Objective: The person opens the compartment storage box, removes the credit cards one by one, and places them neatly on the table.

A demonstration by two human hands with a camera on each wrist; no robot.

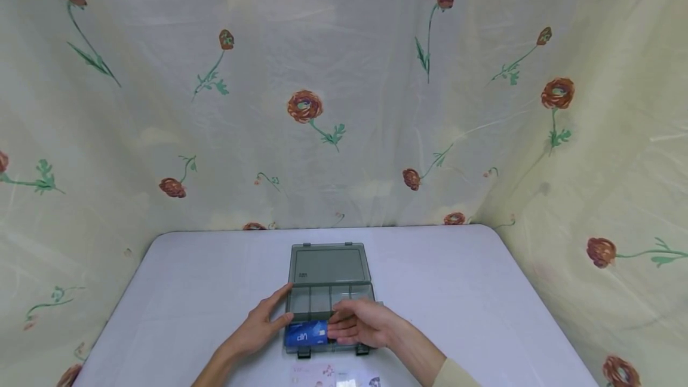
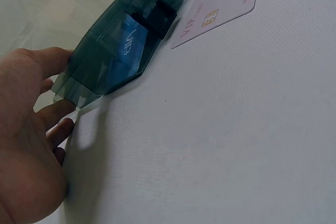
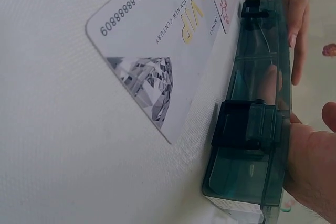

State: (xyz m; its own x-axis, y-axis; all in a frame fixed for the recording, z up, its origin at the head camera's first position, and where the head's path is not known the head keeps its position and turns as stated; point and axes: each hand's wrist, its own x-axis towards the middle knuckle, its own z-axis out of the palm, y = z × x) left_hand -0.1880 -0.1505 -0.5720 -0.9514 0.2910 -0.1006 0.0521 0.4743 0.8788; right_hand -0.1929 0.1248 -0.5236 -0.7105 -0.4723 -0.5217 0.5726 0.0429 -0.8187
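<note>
A translucent grey-green plastic box (image 1: 330,266) stands on the table with its lid folded back and its compartments facing up. A blue VIP card (image 1: 305,334) lies in the long front compartment; through the box wall it also shows in the left wrist view. My left hand (image 1: 259,326) touches the box's left side, thumb and index finger spread along the edge. Over the front right part of the box is my right hand (image 1: 365,322), its fingers extended at the card's right end. Whether those fingertips touch the card I cannot tell.
Two more cards lie on the white table (image 1: 226,279) in front of the box: a pinkish VIP card (image 2: 220,3) and a silvery VIP card with a diamond picture (image 3: 157,51). Dark latches (image 3: 239,124) line the box front. Flower-patterned curtains (image 1: 365,154) surround the table.
</note>
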